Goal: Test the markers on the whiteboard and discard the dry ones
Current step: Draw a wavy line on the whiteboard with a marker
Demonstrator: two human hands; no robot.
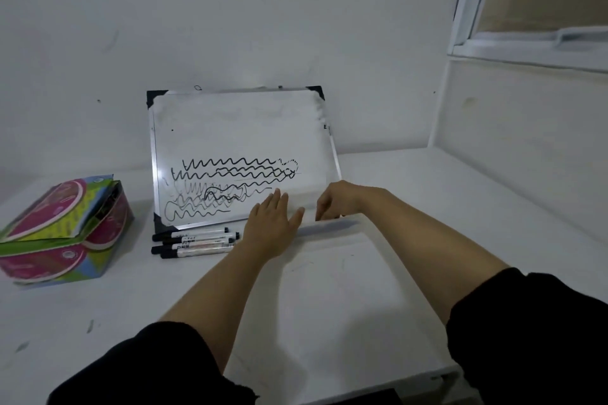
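A small whiteboard point(240, 141) with black corners leans against the wall, its lower half covered in black and faded wavy lines. Several capped black-and-white markers point(195, 242) lie side by side on the table just below its left bottom edge. My left hand point(274, 227) rests flat with fingers spread at the board's bottom edge, right of the markers and holding nothing. My right hand point(339, 199) hovers at the board's lower right corner with fingers curled downward. Whether it pinches anything is hidden.
A colourful pink-and-green cardboard box point(62, 233) with an open lid stands at the left. A large white flat tray or lid point(345, 299) lies on the white table under my forearms. A window frame point(526, 43) is at the upper right.
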